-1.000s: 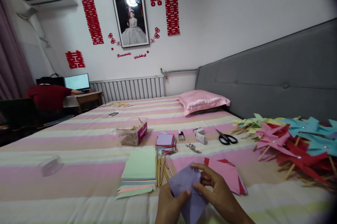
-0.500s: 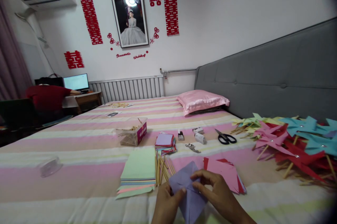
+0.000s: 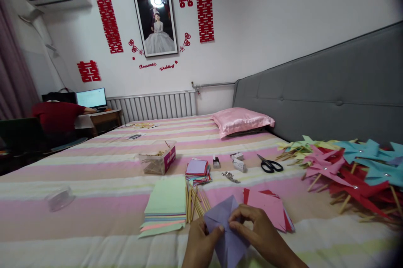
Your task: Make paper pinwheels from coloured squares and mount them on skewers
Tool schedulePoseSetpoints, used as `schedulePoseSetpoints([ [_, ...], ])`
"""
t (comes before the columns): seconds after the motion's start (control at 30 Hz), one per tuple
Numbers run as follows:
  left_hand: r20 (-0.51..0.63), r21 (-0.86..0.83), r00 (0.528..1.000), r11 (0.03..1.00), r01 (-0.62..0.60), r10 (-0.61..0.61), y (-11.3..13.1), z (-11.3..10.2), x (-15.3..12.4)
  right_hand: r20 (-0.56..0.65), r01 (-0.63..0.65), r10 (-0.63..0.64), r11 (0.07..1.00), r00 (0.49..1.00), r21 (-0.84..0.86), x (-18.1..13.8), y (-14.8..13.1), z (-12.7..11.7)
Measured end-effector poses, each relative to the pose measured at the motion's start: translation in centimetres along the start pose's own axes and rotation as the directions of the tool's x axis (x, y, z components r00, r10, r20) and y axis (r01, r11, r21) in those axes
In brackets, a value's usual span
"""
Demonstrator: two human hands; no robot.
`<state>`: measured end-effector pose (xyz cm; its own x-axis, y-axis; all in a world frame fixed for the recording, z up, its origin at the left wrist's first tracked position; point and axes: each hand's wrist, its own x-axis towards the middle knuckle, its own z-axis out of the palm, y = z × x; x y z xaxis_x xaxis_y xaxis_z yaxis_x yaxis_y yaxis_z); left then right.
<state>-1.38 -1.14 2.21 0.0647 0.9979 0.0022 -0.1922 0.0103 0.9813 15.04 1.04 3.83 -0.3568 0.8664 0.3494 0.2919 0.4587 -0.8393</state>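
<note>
A square of purple paper (image 3: 232, 243) with creases and slits is held up between both hands at the bottom of the view. My left hand (image 3: 201, 240) grips its left side, the thumb pressed on the paper near its centre. My right hand (image 3: 260, 228) pinches the right part between thumb and forefinger. Just beyond the hands lie loose wooden sticks (image 3: 195, 203). To the left is a stack of light green and other coloured paper (image 3: 165, 201). Pink and red paper squares (image 3: 267, 209) lie behind my right hand.
Finished paper pinwheels (image 3: 355, 175) are heaped at the right. Scissors (image 3: 270, 164), small metal pins (image 3: 231, 177), little boxes (image 3: 239, 164) and small paper squares (image 3: 197, 169) lie farther back. A plastic box of sticks (image 3: 159, 161) and a clear lid (image 3: 59, 198) are leftward. A person in red (image 3: 58, 114) sits at a desk.
The purple paper and both hands have shifted very slightly to the right, and the paper's upper corner has tipped a little. The grip of both hands stays the same.
</note>
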Motion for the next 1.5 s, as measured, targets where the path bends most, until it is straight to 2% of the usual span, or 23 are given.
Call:
schedulePoseSetpoints([
  [0.13, -0.001, 0.011, 1.000, 1.000, -0.002, 0.002, 0.1, 0.2, 0.0, -0.007, 0.016, -0.016, 1.000, 1.000, -0.014, 0.0, 0.0, 0.0],
  [0.5, -0.145, 0.053, 0.989, 0.998, -0.025, 0.032, -1.4, 0.6, 0.6, 0.031, 0.058, -0.056, 0.998, 0.998, -0.039, -0.4, -0.5, 0.1],
  [0.6, -0.158, 0.056, 0.987, 0.998, -0.019, 0.028, -1.1, 0.6, 0.5, 0.011, 0.029, -0.029, 1.000, 1.000, 0.012, -0.5, -0.3, 0.0],
  [0.8, -0.208, 0.023, 0.978, 0.999, -0.030, 0.035, -0.6, 0.6, 0.3, 0.005, -0.034, 0.033, 0.971, 0.999, 0.238, -0.3, 0.5, 0.1],
  [0.97, -0.212, -0.012, 0.977, 0.999, -0.031, 0.027, -0.7, 0.7, 0.3, -0.037, -0.042, 0.055, 0.958, 0.998, 0.285, -0.1, 0.1, 0.3],
  [1.27, -0.225, -0.024, 0.974, 0.999, -0.044, 0.037, -0.4, 0.9, 0.2, -0.085, -0.059, 0.085, 0.962, 0.993, 0.267, 0.0, 0.7, 1.0],
  [1.4, -0.273, -0.024, 0.962, 0.999, -0.038, 0.030, -0.6, 0.5, 0.4, -0.154, -0.044, 0.093, 0.954, 0.984, 0.295, 0.1, 0.8, 1.1],
  [1.5, -0.349, -0.048, 0.937, 0.999, -0.012, -0.006, -0.6, -0.7, 0.6, -0.227, -0.017, 0.063, 0.980, 0.972, 0.200, 0.1, 0.9, 0.7],
])
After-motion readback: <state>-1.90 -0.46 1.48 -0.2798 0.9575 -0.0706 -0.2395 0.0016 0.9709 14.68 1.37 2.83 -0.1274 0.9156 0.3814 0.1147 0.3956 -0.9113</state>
